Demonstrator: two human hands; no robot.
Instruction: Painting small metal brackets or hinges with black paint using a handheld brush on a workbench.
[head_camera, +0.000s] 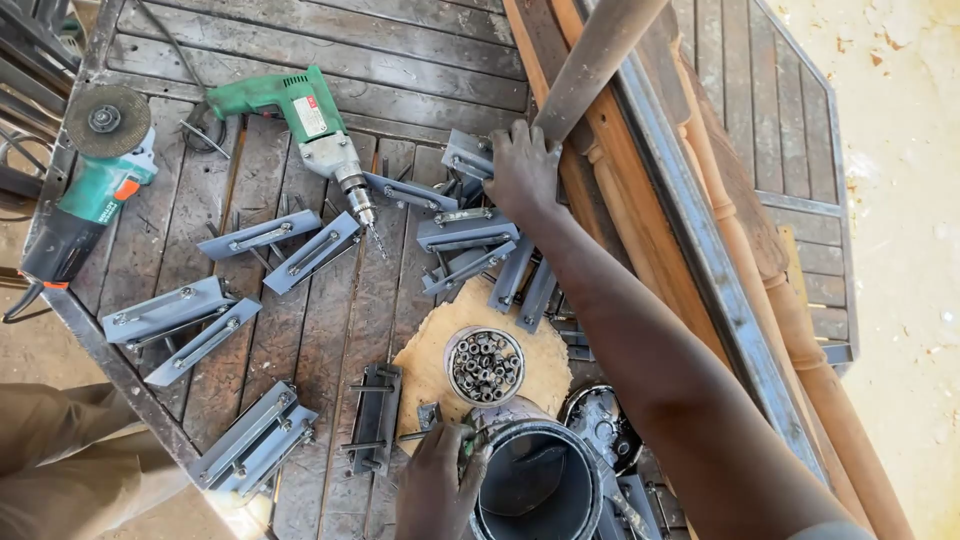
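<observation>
Grey metal brackets lie scattered across a worn wooden table (330, 330). The person's right hand (522, 172) reaches far across, fingers curled down onto one bracket (468, 153) at the top of the pile, touching it; whether it grips the piece I cannot tell. The left hand (437, 483) sits near the bottom edge, closed around a small dark part, just beside the rim of a dark round bucket (535, 480). Between the hands stands a small tin of nuts (484, 364) on a scrap of board. A green drill (300, 115) lies to the left of the far hand, and an angle grinder (92, 180) rests at the table's left edge.
</observation>
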